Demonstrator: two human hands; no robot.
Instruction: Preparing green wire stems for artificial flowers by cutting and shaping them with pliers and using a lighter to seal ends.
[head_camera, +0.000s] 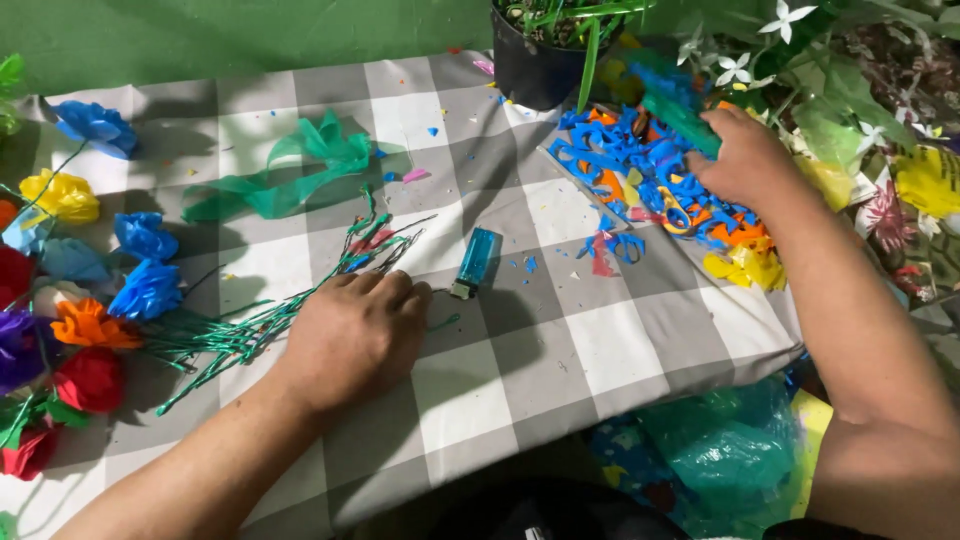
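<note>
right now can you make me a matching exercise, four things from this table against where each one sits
Things:
1. lighter
2. black pot
3. paper flowers
4. scissors

Places:
A. far edge of the cloth, plant stems in it
B. left side of the cloth, in a row
C. middle of the cloth, beside the left hand
D. among blue scraps, by the right hand

Pairs: 1-C, 2-A, 3-B, 4-D

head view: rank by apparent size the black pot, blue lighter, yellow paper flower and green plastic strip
1. green plastic strip
2. black pot, partly cut off by the top edge
3. yellow paper flower
4. blue lighter
</note>
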